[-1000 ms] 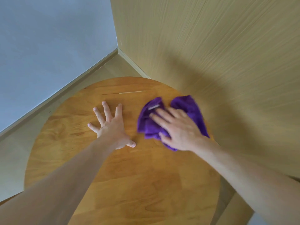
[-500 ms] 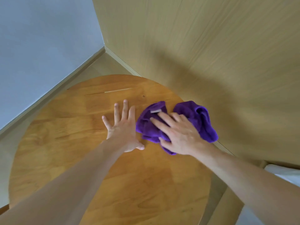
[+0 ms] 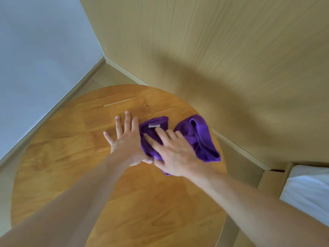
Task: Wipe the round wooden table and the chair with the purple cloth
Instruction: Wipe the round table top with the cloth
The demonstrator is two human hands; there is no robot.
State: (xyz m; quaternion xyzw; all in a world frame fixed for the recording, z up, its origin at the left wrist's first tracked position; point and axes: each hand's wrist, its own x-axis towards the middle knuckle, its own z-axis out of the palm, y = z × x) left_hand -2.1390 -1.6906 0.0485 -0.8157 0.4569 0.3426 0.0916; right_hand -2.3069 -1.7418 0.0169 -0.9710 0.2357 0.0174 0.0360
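Observation:
The round wooden table (image 3: pixel 74 157) fills the lower middle of the view. A crumpled purple cloth (image 3: pixel 199 136) with a small white label lies on its far right part, one end near the rim. My right hand (image 3: pixel 174 154) presses flat on the cloth with straight, spread fingers. My left hand (image 3: pixel 124 139) lies flat on the bare wood just left of the cloth, its thumb side touching the cloth's edge. No chair is in view.
A wood-panelled wall (image 3: pixel 213 50) rises right behind the table, meeting a pale grey wall (image 3: pixel 35 50) in the corner. White bedding (image 3: pixel 309 189) shows at the right edge. Beige floor (image 3: pixel 238 161) runs between table and wall.
My left hand has slid right across the wood until it touches the cloth. My right hand stays flat on the cloth. The view has shifted, bringing white bedding in at the right.

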